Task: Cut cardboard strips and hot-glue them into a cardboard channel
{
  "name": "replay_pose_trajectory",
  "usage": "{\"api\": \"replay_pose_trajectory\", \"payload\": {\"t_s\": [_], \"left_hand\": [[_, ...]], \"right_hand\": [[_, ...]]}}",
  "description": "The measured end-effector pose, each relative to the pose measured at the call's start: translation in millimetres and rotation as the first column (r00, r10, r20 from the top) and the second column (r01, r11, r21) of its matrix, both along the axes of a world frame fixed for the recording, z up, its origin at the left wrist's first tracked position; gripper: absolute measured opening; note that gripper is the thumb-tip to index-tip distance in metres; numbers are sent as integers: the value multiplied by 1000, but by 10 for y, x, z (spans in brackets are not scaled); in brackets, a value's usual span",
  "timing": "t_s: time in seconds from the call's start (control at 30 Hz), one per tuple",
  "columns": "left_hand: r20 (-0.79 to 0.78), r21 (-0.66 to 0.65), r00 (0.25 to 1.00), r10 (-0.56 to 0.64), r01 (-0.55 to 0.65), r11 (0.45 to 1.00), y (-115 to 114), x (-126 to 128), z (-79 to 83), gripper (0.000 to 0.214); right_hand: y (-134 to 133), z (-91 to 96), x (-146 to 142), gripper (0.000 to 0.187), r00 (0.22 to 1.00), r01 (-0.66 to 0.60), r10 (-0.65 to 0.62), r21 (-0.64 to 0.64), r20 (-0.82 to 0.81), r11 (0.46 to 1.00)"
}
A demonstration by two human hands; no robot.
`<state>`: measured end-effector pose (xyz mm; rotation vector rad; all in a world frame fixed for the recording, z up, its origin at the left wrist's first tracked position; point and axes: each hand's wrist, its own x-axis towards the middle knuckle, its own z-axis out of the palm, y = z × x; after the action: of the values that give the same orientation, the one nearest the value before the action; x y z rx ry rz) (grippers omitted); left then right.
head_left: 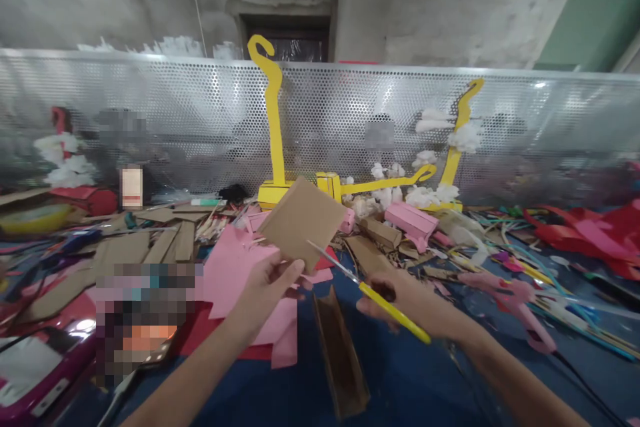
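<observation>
My left hand (280,280) pinches the lower edge of a flat piece of brown cardboard (303,220), thumb in front, and holds it up above the table. In my right hand (383,293) is a pair of scissors (395,313) with yellow handles. The blades point up and left and meet the cardboard's lower right part; I cannot tell whether they are cutting into it. Just below both hands lies a folded cardboard trough (343,360) on the blue table. Pink paper sheets (225,273) lie beneath and left of my left hand.
Yellow hooked paper shapes (274,120) stand by a perforated metal screen (200,113) at the back. A pink glue gun (520,300) with a black cord lies right. Cardboard strips (123,257) are piled left. Red paper strips (595,233) sit far right.
</observation>
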<state>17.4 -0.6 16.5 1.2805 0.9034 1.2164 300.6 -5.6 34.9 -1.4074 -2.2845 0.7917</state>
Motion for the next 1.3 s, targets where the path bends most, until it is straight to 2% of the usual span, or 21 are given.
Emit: {"api": "replay_pose_trajectory", "payload": {"t_s": [0.07,0.17,0.27,0.4,0.5,0.63,0.8,1.0,1.3], "left_hand": [[-16,28,998,-63,63,998,-51,76,-12,41],[-50,88,995,-83,87,992,-115,147,-13,43],[-41,90,994,-100,103,991,-174,163,23,46],[2,88,989,-149,149,985,-238,139,104,45],[-44,127,981,-188,192,973,-264,129,123,45],[-109,173,973,-206,222,959,-280,151,67,49],[-139,138,965,-224,243,960,-304,193,-17,50],[-168,96,966,-199,217,972,-325,215,-74,48],[-46,160,972,-232,236,958,-303,256,-62,44]], "right_hand": [[-91,32,-83,40,998,-5,-1,-105,-59,994],[-207,60,-189,37,998,5,-15,-136,-68,991],[-283,19,-263,35,987,-46,17,-181,-160,982],[-330,-65,-319,44,967,-69,17,-198,-253,978],[-350,-83,-338,47,961,-86,21,-223,-277,971],[-394,-98,-338,49,950,-101,32,-211,-310,972],[-436,-218,-327,53,901,-103,-10,-235,-434,966],[-362,-366,-318,49,915,-57,-33,-208,-401,977],[-381,-317,-360,49,895,-66,-76,-298,-440,952]]}}
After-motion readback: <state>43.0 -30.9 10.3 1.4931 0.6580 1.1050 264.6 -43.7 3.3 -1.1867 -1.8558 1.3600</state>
